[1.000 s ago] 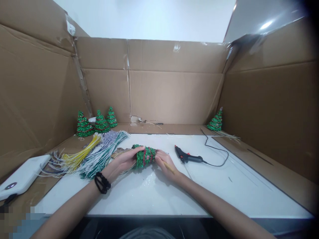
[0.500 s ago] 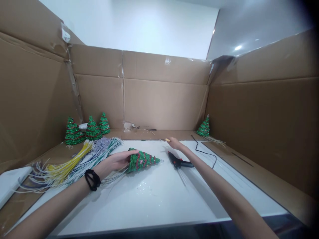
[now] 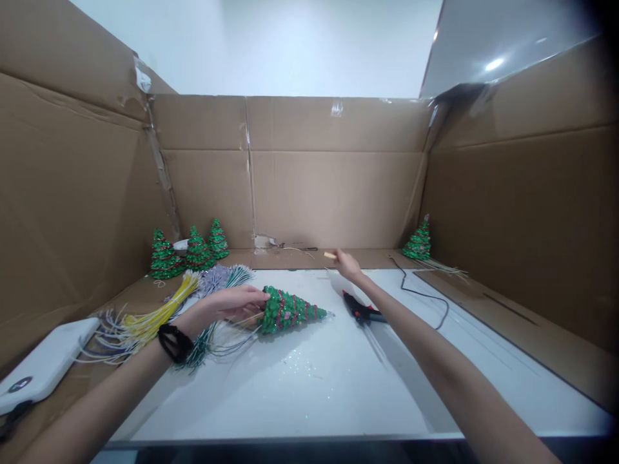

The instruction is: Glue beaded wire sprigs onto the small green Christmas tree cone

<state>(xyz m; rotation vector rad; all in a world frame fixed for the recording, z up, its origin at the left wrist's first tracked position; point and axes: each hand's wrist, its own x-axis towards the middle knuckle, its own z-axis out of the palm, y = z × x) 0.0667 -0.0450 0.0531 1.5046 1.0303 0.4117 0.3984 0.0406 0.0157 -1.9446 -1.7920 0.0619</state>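
Note:
My left hand [image 3: 236, 303] is closed on the base of a small green Christmas tree [image 3: 290, 310] decorated with red garland. The tree lies on its side with its tip toward the right, and thin pale wires trail from its base. Farther back, my right hand [image 3: 347, 264] pinches a small tan stick-like piece [image 3: 330, 256]; its exact kind is too small to tell. A black glue gun [image 3: 360, 310] with red parts lies on the white table, just below my right forearm and partly hidden by it.
Bundles of yellow wires [image 3: 167, 303] and purple-white wires [image 3: 213, 278] lie at left. Small green trees [image 3: 197, 250] stand behind them, another tree [image 3: 417, 243] at back right. A black cord [image 3: 420, 293] crosses the right side. Cardboard walls [image 3: 338, 193] surround the table. A white device [image 3: 53, 361] sits at left.
My right hand has moved back a little with the tan piece, over the cardboard strip. The left hand's fingers have shifted at the tree's base. The camera view has turned slightly left.

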